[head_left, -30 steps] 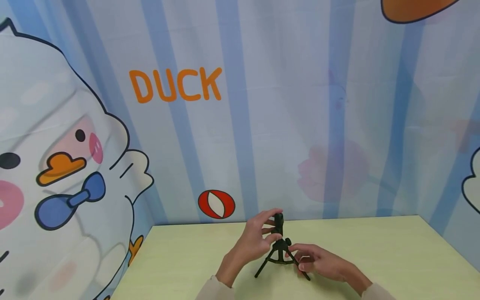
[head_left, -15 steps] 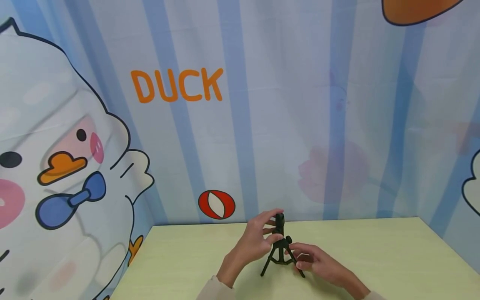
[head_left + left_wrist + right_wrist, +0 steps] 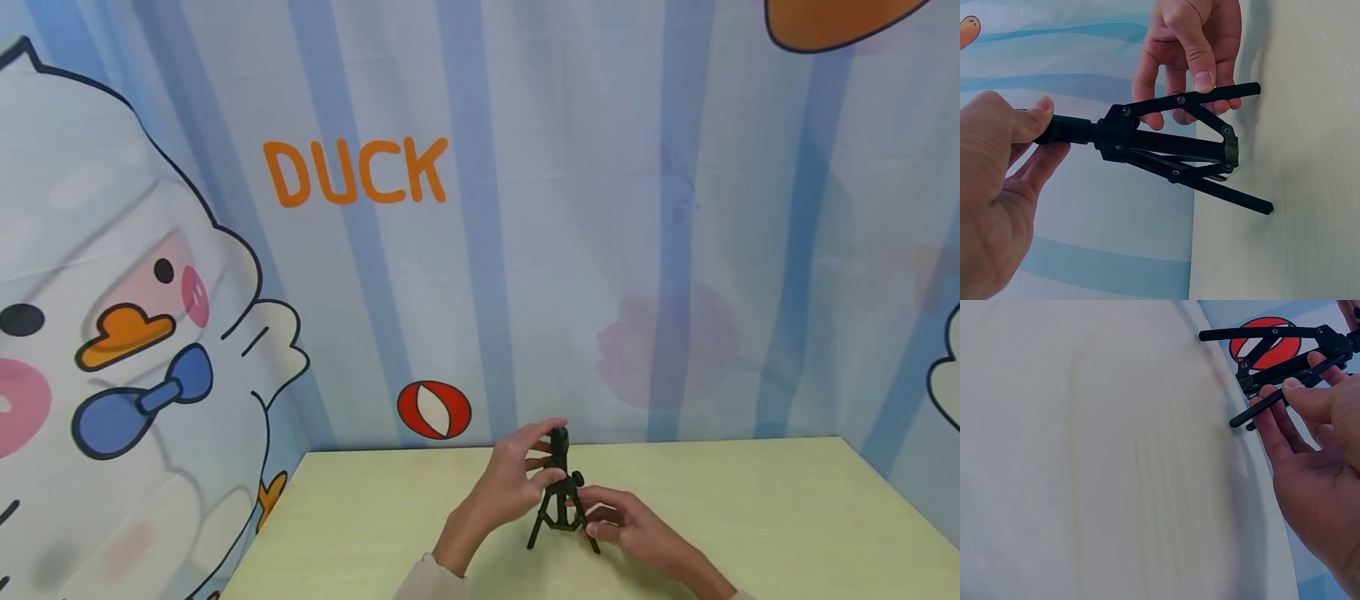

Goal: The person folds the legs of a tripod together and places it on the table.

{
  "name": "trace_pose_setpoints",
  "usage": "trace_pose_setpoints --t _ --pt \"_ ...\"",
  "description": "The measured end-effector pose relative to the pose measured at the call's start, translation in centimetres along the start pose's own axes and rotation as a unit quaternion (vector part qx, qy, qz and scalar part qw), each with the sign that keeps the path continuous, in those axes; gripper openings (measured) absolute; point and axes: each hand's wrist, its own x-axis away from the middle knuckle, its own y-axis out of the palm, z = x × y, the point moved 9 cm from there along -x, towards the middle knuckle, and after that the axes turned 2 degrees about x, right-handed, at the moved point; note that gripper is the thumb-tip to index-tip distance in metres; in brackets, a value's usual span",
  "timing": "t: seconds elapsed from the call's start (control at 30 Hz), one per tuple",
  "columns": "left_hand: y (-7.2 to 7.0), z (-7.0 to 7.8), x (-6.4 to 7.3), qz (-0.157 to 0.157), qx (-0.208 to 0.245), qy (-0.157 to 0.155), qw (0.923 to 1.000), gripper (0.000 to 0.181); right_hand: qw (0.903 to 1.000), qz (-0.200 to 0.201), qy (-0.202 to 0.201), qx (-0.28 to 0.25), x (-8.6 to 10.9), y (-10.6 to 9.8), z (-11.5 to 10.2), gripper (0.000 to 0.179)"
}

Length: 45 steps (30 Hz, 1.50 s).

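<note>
A small black mini tripod (image 3: 561, 486) is held upright over the table, its legs partly spread. At its top, my left hand (image 3: 512, 477) grips the narrow column between thumb and fingers. Lower down, my right hand (image 3: 637, 527) pinches one leg, with the thumb on the near side and fingertips behind. The left wrist view shows the tripod (image 3: 1117, 134) lying sideways in frame, with hinged braces joining the legs to the central post. In the right wrist view, my right thumb (image 3: 1310, 400) presses on a leg. Whether the feet touch the table cannot be told.
The pale wooden table (image 3: 375, 500) runs back to a blue striped curtain (image 3: 555, 208). A duck print (image 3: 150, 317) covers the left side, and a red-and-white ball print (image 3: 433, 409) sits just above the table's back edge.
The tripod's legs have drawn closer together. My right hand has shifted slightly left with the leg it holds, while my left hand has stayed almost in place at the top.
</note>
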Motion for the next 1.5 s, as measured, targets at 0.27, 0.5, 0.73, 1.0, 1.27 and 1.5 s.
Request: trace_pose_setpoints --t 0.27,0.5,0.73,1.0,1.27,1.5 --pt "-0.2 -0.2 0.1 -0.004 0.017 -0.013 0.9998 0.067 0.9995 -0.014 0.017 0.022 0.0 0.2 0.1 0.031" --pt "-0.3 -0.5 0.2 -0.010 0.021 -0.021 0.9995 0.070 0.9988 -0.040 0.010 0.026 0.0 0.4 0.2 0.031" --pt "-0.3 -0.4 0.1 -0.015 0.022 -0.012 0.9996 0.070 0.9980 -0.049 -0.022 0.033 -0.2 0.5 -0.1 0.027" --pt "-0.1 -0.2 0.1 -0.018 0.022 -0.015 0.9995 0.069 0.9942 -0.029 -0.064 0.082 -0.4 0.5 -0.6 0.025" --pt "-0.1 0.0 0.1 -0.018 0.021 -0.013 0.9995 0.069 0.9886 0.001 -0.069 0.134 -0.5 0.2 -0.6 0.021" --pt "0.0 0.1 0.1 -0.021 0.015 -0.002 0.9997 0.069 0.9816 0.013 -0.094 0.166 -0.7 0.5 -1.1 0.017"
